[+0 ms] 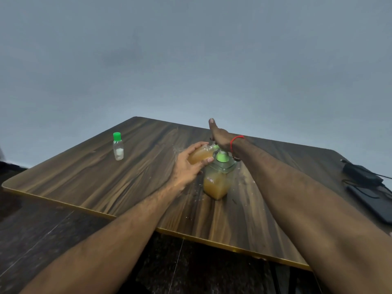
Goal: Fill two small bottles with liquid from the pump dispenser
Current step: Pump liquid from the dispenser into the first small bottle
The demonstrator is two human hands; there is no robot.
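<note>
Plainly, a small bottle [200, 154] full of amber liquid was gripped in the left hand [187, 166], with the fingers curled over its top side and the thumb wrapped beneath; it was held tilted almost on its side, its mouth brought up against the green spout of the pump dispenser [218, 177]. The dispenser was stood upright on the wooden table [106, 177], just beside that hand, and was seen to be about half full of the same amber liquid. The right hand [218, 136] was laid on the pump head from above, pressing with the palm; one finger was stretched out straight, pointing away, and the rest were hidden behind the hand, so their curl could not be told. A red thread [236, 140] was worn round the right wrist. A second small bottle [118, 146], capped in green and holding only a little at its bottom, was left upright well apart to the left. Droplets were scattered on the table around the dispenser.
</note>
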